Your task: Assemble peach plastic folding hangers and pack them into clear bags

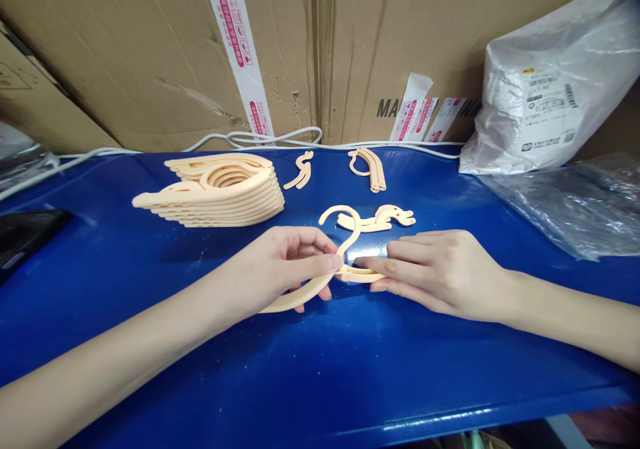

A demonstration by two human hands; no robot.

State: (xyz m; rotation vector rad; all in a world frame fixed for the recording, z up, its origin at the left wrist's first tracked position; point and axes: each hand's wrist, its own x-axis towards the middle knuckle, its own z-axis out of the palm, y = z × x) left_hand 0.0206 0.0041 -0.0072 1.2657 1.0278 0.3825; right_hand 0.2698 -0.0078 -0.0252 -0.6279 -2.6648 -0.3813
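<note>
Left hand (285,267) and right hand (437,272) pinching peach hanger (300,298), its middle hidden beneath them.

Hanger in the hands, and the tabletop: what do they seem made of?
Hanger: likely moulded plastic; uniform peach colour, smooth matt faces, thin flat section. Tabletop: hard, glossy blue, with sheen and fine scuffs; painted metal or laminate, cannot tell which.

Bright, even light from above washes the glossy blue tabletop (150,342), glinting along its front edge and on the crumpled clear plastic bag (565,202); shadows are soft, corners bend and blur.
</note>
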